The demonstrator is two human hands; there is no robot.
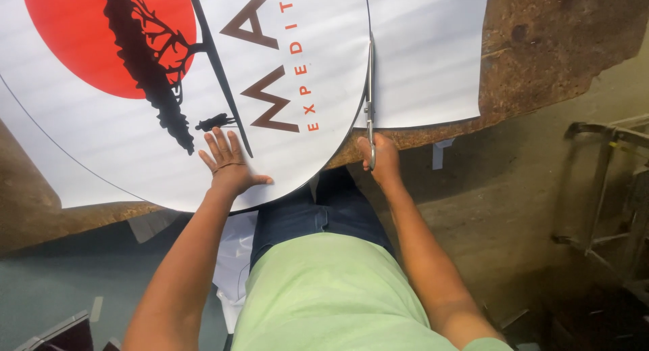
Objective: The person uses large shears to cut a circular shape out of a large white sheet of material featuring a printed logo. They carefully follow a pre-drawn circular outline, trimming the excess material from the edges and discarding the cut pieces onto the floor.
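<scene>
Fingers of the right hand [382, 159] are curled through the handles of a pair of long steel scissors [370, 101], so that grip is closed on the tool, with the blades running away from the person along a thin black curved line. The left hand [228, 164] lies flat with fingers spread, pressing down on the sheet and grasping nothing.

Largest in view is the rusty brown worktop [554, 47], rough and pitted, with its near edge running just in front of the person. Spread over most of it is a big white printed banner sheet [108, 131] showing a red disc, a black tree shape and brown and red lettering inside a black oval outline. The sheet lies flat on the worktop, its near edge slightly overhanging towards the person's lap. The scissors sit on the right part of the oval outline, with a plain white offcut [433, 53] to their right.

The sheet looks thin, light and floppy, probably smooth and a bit slippery, so it would likely slide or buckle unless held flat; a palm close to the cut line, as the left one is, seems the sound place to steady it. It may crease or tear if dragged across the rough worktop.

A grey metal frame [602, 182] stands on the floor to the right.
</scene>
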